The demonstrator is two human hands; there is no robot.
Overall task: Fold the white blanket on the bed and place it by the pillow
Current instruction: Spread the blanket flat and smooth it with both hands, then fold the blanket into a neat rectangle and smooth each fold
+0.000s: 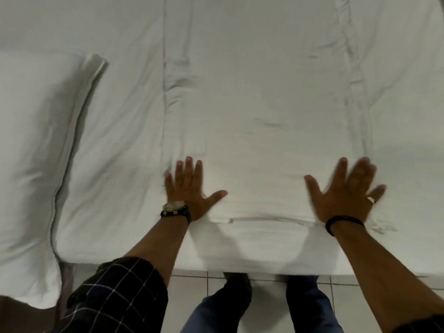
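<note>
Head view: I see the white blanket (262,111) lying as a folded strip across the bed (240,251), its near edge at the mattress edge, pillow (31,152) well apart to the left. Left hand (189,191) is flat on its left edge, fingers spread, gripping nothing. Right hand (346,191) is also splayed and blurred; I can't tell if it touches. Risk: pressing without pinching lets layers slide and the seam (266,219) skew on the next fold. Everything's white, so edges are easy to misread.
</note>
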